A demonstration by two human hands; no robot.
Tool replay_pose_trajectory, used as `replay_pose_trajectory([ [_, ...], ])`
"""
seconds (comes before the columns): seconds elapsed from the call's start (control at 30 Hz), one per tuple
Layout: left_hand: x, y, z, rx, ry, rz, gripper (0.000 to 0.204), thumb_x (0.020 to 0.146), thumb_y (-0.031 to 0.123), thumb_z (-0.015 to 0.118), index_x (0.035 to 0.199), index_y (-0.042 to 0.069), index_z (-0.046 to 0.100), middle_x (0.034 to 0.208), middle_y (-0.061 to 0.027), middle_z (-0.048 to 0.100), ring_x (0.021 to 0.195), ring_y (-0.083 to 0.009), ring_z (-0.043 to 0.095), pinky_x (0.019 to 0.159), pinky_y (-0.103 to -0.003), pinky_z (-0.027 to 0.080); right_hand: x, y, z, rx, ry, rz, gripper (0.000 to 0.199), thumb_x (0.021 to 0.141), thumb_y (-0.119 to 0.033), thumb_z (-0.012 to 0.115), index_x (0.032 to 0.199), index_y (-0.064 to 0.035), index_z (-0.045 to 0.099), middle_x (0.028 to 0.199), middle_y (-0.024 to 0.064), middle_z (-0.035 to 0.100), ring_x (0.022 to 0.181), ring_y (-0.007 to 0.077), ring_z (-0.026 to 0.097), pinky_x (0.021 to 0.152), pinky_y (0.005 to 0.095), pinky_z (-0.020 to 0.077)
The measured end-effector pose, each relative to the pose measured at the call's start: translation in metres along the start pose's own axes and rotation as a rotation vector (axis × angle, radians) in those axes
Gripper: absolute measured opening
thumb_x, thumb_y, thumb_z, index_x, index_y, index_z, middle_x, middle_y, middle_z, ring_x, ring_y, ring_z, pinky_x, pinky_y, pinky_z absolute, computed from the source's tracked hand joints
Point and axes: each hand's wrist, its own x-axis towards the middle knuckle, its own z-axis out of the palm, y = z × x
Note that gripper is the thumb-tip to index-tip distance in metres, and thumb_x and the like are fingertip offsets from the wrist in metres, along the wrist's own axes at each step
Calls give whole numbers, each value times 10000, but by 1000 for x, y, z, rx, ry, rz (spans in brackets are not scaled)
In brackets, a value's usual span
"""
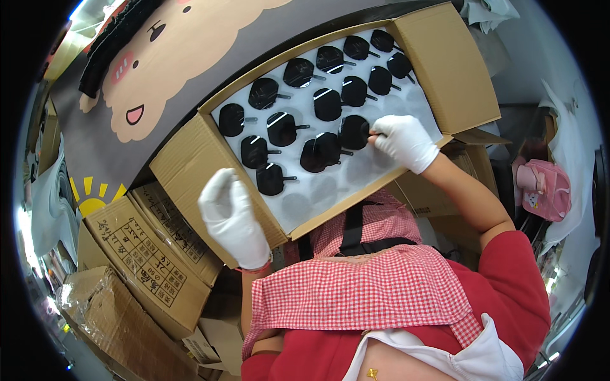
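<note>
Dark, round, glossy lens-like pieces, each with a short tab, lie in loose rows on a white foam sheet inside an open cardboard box. My right hand, in a white glove with bare fingertips, pinches at the right edge of one dark lens; the tab there is hidden by my fingers. To its left, two dark lenses overlap. Over the box's left flap is my gloved left hand, fingers loosely curled, a gap at the thumb, nothing visible in it.
Marked cardboard cartons are stacked at the lower left, beside a taped carton. The box's right flap stands outward. A pink bag is at the right. Behind the box lies a grey surface with a cartoon print.
</note>
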Motion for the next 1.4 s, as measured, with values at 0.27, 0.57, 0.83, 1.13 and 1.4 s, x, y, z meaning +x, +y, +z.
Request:
replay_pose_trajectory([
  [0.27,-18,-41,58,722,-556,504,436,674,67,818,1055,58,607,952,-112,618,893,-303,603,771,-391,506,-17,70,-35,-131,122,184,147,820,-215,708,852,-72,705,820,132,684,758,315,668,695,389,536],
  [0.57,-20,-40,100,764,-644,542,299,722,15,724,1001,60,625,1063,-115,610,942,-317,595,805,-397,510,-34,87,-78,-381,202,184,140,825,-214,698,823,-79,664,813,115,666,755,303,670,686,384,539],
  [0.83,3,-13,104,901,-784,538,351,718,154,772,1026,66,627,1086,-118,603,958,-310,591,800,-400,507,-81,77,-74,-329,78,212,121,813,-195,692,863,-87,675,813,103,655,729,305,662,669,389,539],
  [1.13,23,-38,162,1053,-476,543,475,729,236,793,1141,97,603,1033,-160,578,917,-336,576,773,-419,493,-43,41,-47,-138,18,20,189,762,-236,744,890,-114,677,866,44,616,824,231,647,688,352,534],
  [1.4,2,-16,134,966,-642,503,614,671,290,838,1192,100,576,1026,-163,582,956,-346,558,823,-438,468,11,39,-11,-149,-100,-317,463,773,-265,741,1226,-245,644,820,56,547,755,223,613,602,339,529],
])
